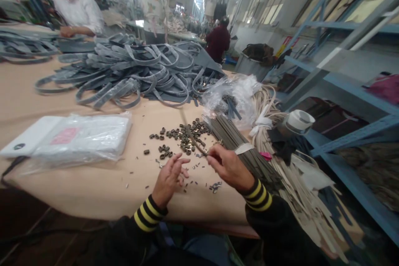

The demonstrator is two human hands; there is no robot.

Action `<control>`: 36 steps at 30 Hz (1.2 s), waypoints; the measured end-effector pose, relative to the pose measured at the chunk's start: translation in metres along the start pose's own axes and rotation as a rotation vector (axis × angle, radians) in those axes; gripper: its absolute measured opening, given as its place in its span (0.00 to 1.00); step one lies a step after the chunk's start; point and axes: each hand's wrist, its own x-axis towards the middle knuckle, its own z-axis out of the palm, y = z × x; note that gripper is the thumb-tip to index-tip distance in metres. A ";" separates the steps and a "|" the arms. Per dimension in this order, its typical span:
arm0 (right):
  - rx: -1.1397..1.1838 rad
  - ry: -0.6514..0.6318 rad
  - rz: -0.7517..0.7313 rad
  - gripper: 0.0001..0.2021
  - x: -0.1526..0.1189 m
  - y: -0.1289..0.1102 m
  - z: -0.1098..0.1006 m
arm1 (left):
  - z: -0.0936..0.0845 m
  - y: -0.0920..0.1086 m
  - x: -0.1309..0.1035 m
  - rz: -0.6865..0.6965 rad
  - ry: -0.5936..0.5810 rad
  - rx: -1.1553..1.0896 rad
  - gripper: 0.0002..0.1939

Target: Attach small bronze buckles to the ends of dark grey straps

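Right hand: fingers pinched shut on the near end of a thin strip, which runs up and away over the bench. Left hand: fingers half curled and spread, tips just beside the strip's held end; whether they touch it or hold a piece, cannot tell. Small dark metal pieces lie scattered just beyond both hands. A bundle of dark strips lies beside the right hand.

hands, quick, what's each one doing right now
left hand: open, fingers loosely curled, holding nothing that shows, over the small metal bits
right hand: shut on a thin strip, pinched at its near end
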 end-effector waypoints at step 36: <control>1.126 -0.377 0.276 0.08 -0.042 -0.016 0.095 | -0.008 -0.017 -0.039 -0.328 0.009 -0.103 0.14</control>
